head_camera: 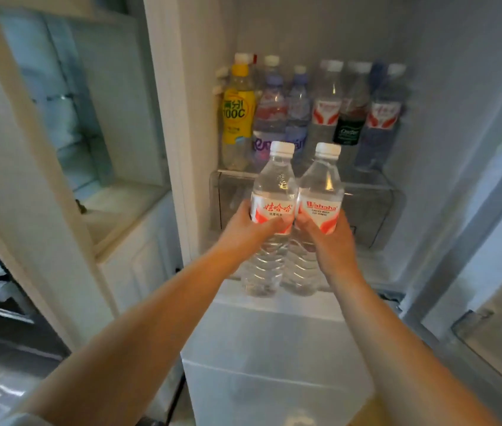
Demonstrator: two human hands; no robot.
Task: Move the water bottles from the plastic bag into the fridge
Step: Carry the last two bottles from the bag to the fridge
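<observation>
My left hand (248, 230) grips a clear water bottle (274, 186) with a white cap and a red-and-white label. My right hand (331, 238) holds a second matching water bottle (320, 182) right beside it, the two bottles touching. Both are upright, held out in front of the open fridge (446, 124), just before its glass shelf (363, 179). The plastic bag is out of view.
Several bottles stand in rows on the shelf, among them a yellow drink bottle (237, 115) at the left and a dark-labelled bottle (349, 118). A clear drawer (372, 210) sits under the shelf. The open fridge door (498, 318) is at the right, white cabinets (126, 210) at the left.
</observation>
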